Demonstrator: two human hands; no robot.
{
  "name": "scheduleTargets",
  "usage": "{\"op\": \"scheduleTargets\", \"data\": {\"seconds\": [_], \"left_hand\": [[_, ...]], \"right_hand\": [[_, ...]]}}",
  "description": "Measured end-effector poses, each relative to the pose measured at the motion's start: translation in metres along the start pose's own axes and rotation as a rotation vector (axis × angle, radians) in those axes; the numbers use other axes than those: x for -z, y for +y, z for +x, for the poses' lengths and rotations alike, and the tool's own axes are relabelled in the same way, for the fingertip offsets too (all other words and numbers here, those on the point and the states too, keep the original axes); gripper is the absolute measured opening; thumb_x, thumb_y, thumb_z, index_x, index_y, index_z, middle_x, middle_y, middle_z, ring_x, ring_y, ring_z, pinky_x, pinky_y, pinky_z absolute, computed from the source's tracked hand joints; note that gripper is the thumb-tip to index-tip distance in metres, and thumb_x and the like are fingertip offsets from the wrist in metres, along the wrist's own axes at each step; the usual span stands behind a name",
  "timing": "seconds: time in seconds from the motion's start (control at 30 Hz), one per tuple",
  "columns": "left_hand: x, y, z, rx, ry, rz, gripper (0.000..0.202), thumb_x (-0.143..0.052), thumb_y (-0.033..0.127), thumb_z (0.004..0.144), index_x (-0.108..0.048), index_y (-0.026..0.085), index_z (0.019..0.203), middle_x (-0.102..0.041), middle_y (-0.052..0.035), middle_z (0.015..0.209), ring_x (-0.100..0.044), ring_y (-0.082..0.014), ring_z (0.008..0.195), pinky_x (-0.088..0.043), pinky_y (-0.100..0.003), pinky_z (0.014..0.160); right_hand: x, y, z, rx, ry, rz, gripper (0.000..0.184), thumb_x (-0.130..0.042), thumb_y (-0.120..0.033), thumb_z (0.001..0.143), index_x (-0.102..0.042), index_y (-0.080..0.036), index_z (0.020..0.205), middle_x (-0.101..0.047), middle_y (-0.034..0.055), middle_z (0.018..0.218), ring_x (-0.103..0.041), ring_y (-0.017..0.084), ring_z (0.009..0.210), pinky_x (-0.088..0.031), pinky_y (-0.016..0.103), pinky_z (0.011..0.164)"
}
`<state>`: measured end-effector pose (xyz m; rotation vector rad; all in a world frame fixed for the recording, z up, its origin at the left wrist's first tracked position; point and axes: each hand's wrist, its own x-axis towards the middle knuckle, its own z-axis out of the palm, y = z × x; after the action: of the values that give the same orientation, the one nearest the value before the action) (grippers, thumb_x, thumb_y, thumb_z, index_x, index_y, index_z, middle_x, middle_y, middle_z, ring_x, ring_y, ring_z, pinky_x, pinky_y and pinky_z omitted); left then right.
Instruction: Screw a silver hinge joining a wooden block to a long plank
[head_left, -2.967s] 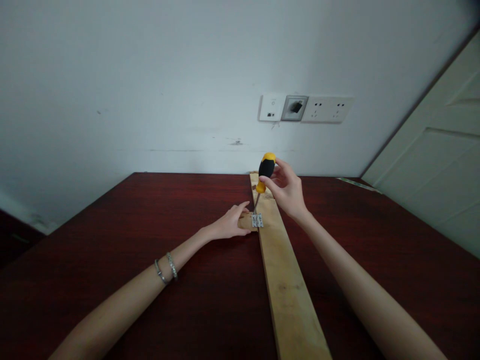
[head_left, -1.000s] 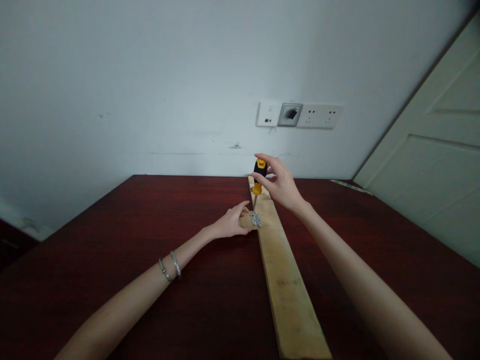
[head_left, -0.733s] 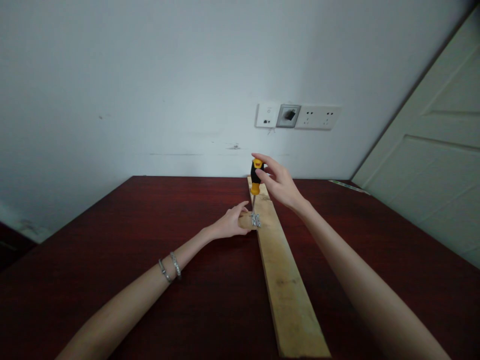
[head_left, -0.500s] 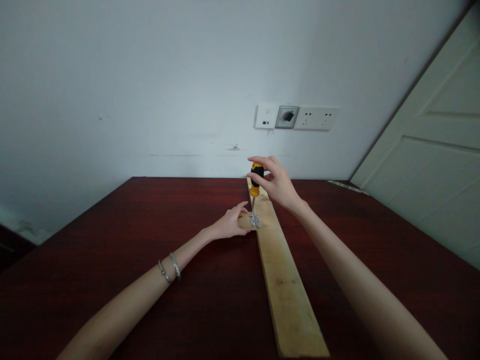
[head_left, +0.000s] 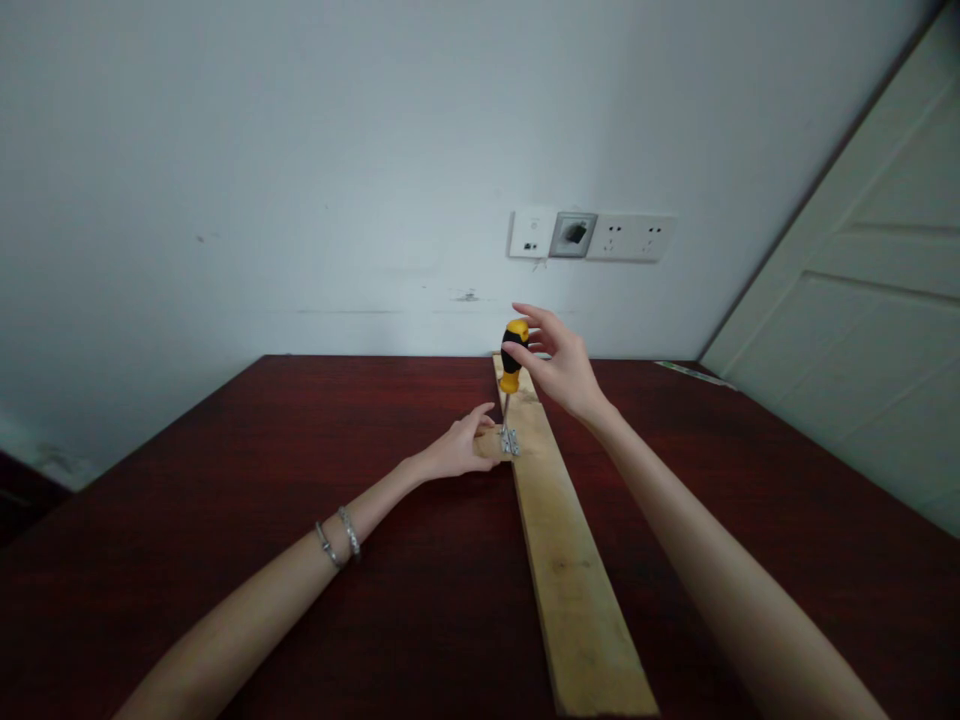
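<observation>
While the screwdriver (head_left: pixel 513 352) stands tip-down on the hinge (head_left: pixel 510 440), fingers fan out!
Now the right hand (head_left: pixel 561 368) eases its grip from a full wrap to a light pinch on the handle; the left hand (head_left: pixel 457 452) stays flat and open beside the hinge, at the plank (head_left: pixel 574 570) on the surface (head_left: pixel 300 450).

Open tabletop (head_left: pixel 247 450) flanks plank (head_left: pixel 576 585), wall (head_left: pixel 300 180) close behind
</observation>
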<state>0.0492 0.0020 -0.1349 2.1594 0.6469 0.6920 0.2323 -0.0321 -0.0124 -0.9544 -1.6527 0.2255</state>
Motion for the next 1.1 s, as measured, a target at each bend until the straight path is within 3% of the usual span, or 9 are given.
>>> {"op": "scheduleTargets", "data": {"seconds": [0.23,0.4,0.5,0.7,0.83,1.1], "left_hand": [[-0.001,-0.004,0.0,-0.005,0.007,-0.031,0.088,-0.073,0.019,0.066,-0.025,0.019,0.14,-0.055,-0.0122,0.117,-0.055,-0.0268,0.111,-0.038,-0.049,0.099],[-0.001,-0.001,-0.001,0.002,0.006,-0.047,0.086,-0.073,0.021,0.067,-0.026,0.018,0.139,-0.054,-0.0126,0.118,-0.055,-0.0271,0.111,-0.039,-0.048,0.098],[0.0,0.002,-0.001,0.001,0.002,-0.057,0.084,-0.073,0.022,0.067,-0.028,0.017,0.138,-0.054,-0.0136,0.119,-0.055,-0.0274,0.111,-0.04,-0.048,0.097],[0.0,0.004,-0.001,0.016,0.002,-0.056,0.085,-0.073,0.02,0.066,-0.028,0.017,0.137,-0.054,-0.0129,0.119,-0.054,-0.026,0.112,-0.04,-0.046,0.098],[0.0,0.002,0.0,0.004,-0.001,-0.052,0.085,-0.073,0.021,0.066,-0.027,0.015,0.137,-0.054,-0.014,0.119,-0.055,-0.0256,0.111,-0.042,-0.044,0.097],[0.0,-0.003,0.001,-0.01,0.004,-0.048,0.086,-0.073,0.021,0.066,-0.027,0.016,0.137,-0.054,-0.0142,0.12,-0.054,-0.0268,0.113,-0.039,-0.047,0.098]], "right_hand": [[-0.001,-0.002,0.0,0.011,0.036,-0.056,0.055,-0.073,-0.036,0.071,-0.054,-0.028,0.123,-0.057,0.0043,0.104,-0.057,0.015,0.08,-0.052,0.029,0.064],[0.0,-0.01,0.0,0.05,0.004,-0.149,0.041,-0.069,-0.037,0.075,-0.061,-0.03,0.115,-0.054,0.0054,0.099,-0.053,0.018,0.087,-0.051,0.027,0.059],[0.001,-0.013,0.0,0.053,-0.025,-0.17,0.034,-0.066,-0.036,0.077,-0.063,-0.028,0.111,-0.053,0.0067,0.098,-0.052,0.022,0.093,-0.052,0.031,0.063],[0.004,-0.015,-0.005,-0.006,-0.195,-0.087,0.049,-0.059,-0.025,0.078,-0.046,-0.027,0.125,-0.054,0.0086,0.116,-0.054,0.023,0.101,-0.053,0.036,0.07],[0.004,-0.013,-0.007,-0.055,-0.274,0.027,0.039,-0.058,-0.025,0.078,-0.044,-0.024,0.115,-0.061,0.0053,0.102,-0.06,0.02,0.089,-0.052,0.036,0.073],[-0.01,0.003,-0.003,-0.115,-0.118,0.089,0.043,-0.069,-0.038,0.072,-0.04,-0.024,0.101,-0.06,0.0,0.083,-0.061,0.018,0.077,-0.05,0.036,0.071]]}}
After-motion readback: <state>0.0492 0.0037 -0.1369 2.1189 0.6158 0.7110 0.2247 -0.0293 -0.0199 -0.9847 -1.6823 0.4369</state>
